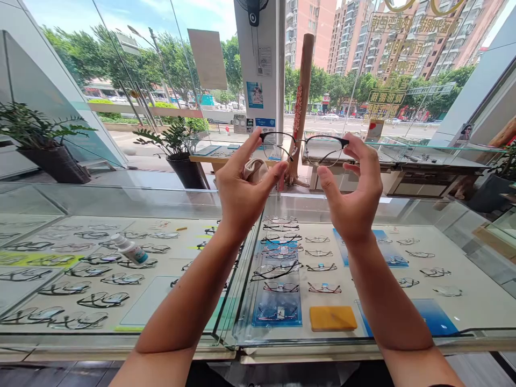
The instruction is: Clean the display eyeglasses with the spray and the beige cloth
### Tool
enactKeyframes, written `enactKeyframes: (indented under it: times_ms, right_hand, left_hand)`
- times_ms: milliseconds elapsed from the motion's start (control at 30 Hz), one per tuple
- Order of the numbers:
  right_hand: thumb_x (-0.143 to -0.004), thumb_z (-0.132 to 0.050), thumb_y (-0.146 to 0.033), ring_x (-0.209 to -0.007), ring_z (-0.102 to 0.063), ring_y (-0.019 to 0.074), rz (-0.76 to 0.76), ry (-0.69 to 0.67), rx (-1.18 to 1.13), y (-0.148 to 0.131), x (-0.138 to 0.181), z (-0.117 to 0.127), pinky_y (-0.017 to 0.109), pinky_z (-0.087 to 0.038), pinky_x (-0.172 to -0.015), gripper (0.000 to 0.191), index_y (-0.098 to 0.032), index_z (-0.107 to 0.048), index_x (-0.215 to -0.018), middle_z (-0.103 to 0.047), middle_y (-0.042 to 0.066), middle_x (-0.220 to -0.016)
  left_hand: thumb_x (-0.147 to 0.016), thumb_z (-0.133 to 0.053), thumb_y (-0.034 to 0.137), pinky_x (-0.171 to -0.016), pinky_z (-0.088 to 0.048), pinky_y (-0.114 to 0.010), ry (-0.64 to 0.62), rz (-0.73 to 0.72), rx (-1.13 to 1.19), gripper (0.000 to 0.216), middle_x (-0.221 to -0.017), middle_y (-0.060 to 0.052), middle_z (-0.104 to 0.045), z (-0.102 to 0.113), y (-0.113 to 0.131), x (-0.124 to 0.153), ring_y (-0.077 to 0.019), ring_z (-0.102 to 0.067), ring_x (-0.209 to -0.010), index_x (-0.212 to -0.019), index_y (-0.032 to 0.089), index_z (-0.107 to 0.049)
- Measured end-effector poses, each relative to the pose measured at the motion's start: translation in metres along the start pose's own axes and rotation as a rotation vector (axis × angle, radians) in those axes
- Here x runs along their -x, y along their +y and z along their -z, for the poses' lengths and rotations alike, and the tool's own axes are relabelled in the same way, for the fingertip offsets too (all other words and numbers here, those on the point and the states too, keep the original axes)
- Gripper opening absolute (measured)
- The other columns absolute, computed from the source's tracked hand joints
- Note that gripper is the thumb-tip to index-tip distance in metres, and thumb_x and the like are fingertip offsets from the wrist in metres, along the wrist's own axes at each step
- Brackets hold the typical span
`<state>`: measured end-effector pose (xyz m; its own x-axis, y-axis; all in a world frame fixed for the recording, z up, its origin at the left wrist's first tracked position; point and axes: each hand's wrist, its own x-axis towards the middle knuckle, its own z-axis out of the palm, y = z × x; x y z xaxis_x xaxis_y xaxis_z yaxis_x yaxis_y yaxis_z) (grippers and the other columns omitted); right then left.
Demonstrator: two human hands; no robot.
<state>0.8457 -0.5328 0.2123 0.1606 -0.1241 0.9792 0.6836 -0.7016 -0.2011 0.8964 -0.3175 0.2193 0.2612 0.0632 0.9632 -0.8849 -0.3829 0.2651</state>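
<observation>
A pair of eyeglasses (325, 138) with dark upper rims and clear lenses is held up above the counter, in front of the window. My left hand (244, 188) grips its left end, fingers at the rim's corner and thumb near the lens's lower edge. A crumpled beige cloth (255, 171) is tucked in that same hand. At the other end, my right hand (357, 191) pinches the frame's corner between its fingers, with the thumb raised under the right lens. The folded temples show through the lenses.
Below my arms is a glass display counter (193, 338) with rows of eyeglasses inside. A white spray bottle (129, 249) stands on the left part. A yellow case (332, 318) lies near the front. Beyond are potted plants (187, 169), a wooden post (300, 102) and other display counters (427, 161).
</observation>
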Motion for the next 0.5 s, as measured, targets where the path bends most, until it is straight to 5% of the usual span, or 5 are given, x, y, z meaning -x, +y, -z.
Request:
enactKeyframes:
  times_ms: [500]
  right_hand:
    - [-0.106, -0.065, -0.053, -0.142, -0.066, 0.0369, -0.058, -0.072, -0.034, -0.0001, 0.0004, 0.0024, 0.061, -0.066, -0.104, 0.062, -0.034, -0.052, -0.163, -0.063, 0.012, -0.162]
  left_hand:
    - [-0.091, -0.09, 0.054, -0.1, -0.062, -0.046, 0.082, -0.086, -0.09, 0.07, -0.149, -0.009, -0.073, 0.003, 0.0028, 0.0001, -0.0319, -0.069, -0.135, -0.154, 0.036, -0.065]
